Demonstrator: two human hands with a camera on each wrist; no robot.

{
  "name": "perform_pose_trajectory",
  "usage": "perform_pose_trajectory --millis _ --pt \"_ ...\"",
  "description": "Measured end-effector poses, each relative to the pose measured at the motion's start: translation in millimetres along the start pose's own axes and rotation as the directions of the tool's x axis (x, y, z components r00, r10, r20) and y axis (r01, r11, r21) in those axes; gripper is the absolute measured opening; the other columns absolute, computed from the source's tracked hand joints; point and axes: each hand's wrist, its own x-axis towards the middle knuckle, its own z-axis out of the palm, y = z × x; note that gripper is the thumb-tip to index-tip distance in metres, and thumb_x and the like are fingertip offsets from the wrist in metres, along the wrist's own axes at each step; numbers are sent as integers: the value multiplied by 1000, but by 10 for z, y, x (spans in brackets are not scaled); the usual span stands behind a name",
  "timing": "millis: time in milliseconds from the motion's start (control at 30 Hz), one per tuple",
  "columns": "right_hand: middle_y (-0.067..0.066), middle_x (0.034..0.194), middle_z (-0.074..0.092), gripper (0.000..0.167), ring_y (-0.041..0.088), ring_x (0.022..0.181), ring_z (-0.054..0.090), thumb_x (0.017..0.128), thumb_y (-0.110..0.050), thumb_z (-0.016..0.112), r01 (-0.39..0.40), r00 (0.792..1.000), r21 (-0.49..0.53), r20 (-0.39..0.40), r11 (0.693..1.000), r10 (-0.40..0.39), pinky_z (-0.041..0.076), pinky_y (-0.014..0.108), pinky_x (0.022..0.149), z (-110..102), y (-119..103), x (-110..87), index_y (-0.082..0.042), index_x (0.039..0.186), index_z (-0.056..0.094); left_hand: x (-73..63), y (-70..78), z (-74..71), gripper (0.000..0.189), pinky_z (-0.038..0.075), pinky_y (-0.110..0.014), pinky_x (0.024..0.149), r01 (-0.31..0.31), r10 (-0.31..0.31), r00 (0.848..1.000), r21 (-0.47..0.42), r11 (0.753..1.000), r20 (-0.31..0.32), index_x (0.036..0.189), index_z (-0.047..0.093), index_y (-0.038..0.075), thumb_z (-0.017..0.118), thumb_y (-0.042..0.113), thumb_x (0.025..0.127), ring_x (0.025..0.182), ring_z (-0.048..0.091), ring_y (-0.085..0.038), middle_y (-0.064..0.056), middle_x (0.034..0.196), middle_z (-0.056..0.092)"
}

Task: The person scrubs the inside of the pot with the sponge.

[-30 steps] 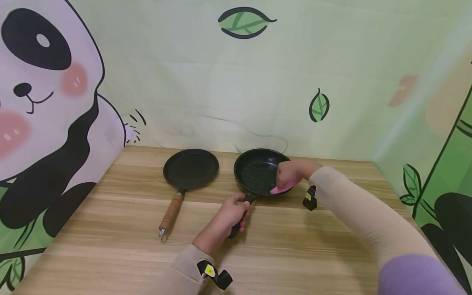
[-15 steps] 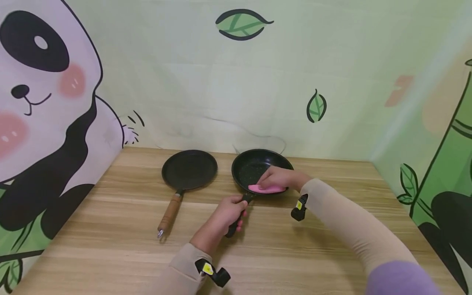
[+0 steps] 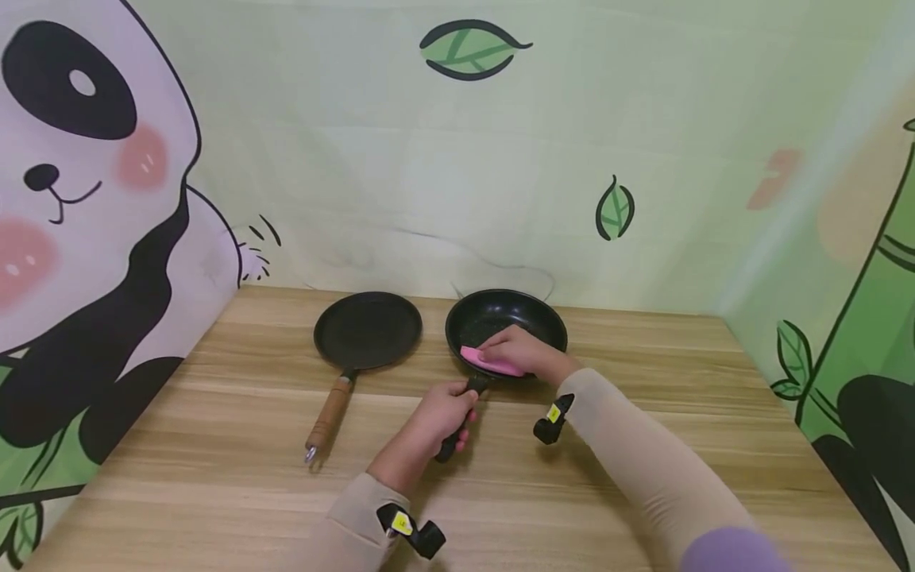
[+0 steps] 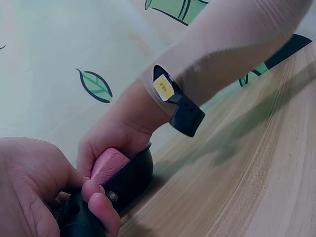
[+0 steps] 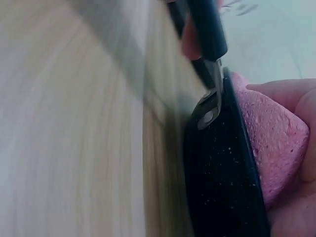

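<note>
A black frying pan [image 3: 543, 318] with a speckled outer wall [image 5: 222, 182] stands on the wooden table. My left hand [image 3: 445, 413] grips its black handle [image 3: 450, 445], fingers curled round it. Inside the pan, against the wall nearest the handle, my right hand [image 3: 522, 349] holds a pink sponge [image 3: 493, 364]. In the right wrist view the porous sponge [image 5: 271, 133] bulges over the rim, with the thumb along its edge. The left wrist view shows the sponge [image 4: 109, 165] under the right hand's fingers. Part of the pan's inside is hidden by that hand.
To the left lies a flat black griddle pan [image 3: 368, 330] with a wooden handle [image 3: 330, 413] pointing toward me. Behind the table [image 3: 236, 381] rises a pale green wall [image 3: 357, 143] with leaf and panda pictures. Both wrists wear black camera mounts.
My right hand has swept the pink sponge leftward along the pan's near wall, from the right side to beside the handle. The left hand keeps its grip, and the pan has barely shifted.
</note>
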Motion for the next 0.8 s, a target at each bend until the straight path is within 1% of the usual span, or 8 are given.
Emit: perform_pose_trajectory --millis 133,200,367,433,500,633,700,800 --pt "9 123 70 32 20 110 60 93 -26 68 -3 1000 49 -16 999 4 45 39 101 19 23 8 -7 118 75 9 -1 -15 27 41 -23 39 -9 9 1000 15 1000 2 127 59 2 49 15 106 46 43 -14 -4 74 50" --pt "9 123 70 33 19 110 60 93 -27 68 -2 1000 76 -8 997 3 45 38 102 14 40 16 -6 118 75 8 -1 -21 27 41 -23 39 -13 13 1000 17 1000 5 127 59 2 49 15 106 46 43 -14 -4 74 50" --pt "8 124 70 36 18 109 60 93 -28 68 -36 999 133 23 990 33 45 35 100 -3 55 12 -5 119 74 5 -11 -33 28 45 -24 39 -16 15 999 19 1000 30 127 58 0 48 15 106 45 46 -15 -5 74 50" --pt "8 125 69 37 18 110 59 93 -29 68 -53 998 148 33 988 49 44 34 99 -7 51 5 -5 120 73 -1 -15 -41 28 47 -25 39 -21 20 999 23 1000 45 127 57 -1 48 16 106 45 49 -16 -6 74 51" --pt "8 126 69 36 18 110 59 93 -29 67 -55 998 148 41 987 49 43 34 99 -12 58 10 -6 121 73 -8 -18 -51 29 49 -27 39 -29 28 997 24 999 66 127 57 -2 48 16 106 45 52 -17 -6 74 51" --pt "9 125 69 35 18 111 59 93 -27 67 -38 998 151 55 988 30 43 35 101 -16 82 35 -6 120 74 -21 -18 -61 30 48 -28 38 -52 48 994 36 998 93 127 57 -2 47 16 107 42 53 -17 -8 72 52" --pt "9 124 70 35 18 110 59 92 -26 67 -26 998 154 52 988 18 44 35 101 -15 94 49 -4 119 74 -23 -13 -59 30 47 -28 37 -57 53 995 46 997 89 127 58 -2 46 17 107 40 51 -17 -8 71 52" --pt "9 123 70 35 18 110 59 92 -26 68 -21 999 161 42 987 14 44 35 101 -14 96 60 -4 118 74 -23 -7 -47 29 45 -27 36 -68 64 996 74 995 59 120 59 -1 45 19 107 39 48 -17 -8 72 51"
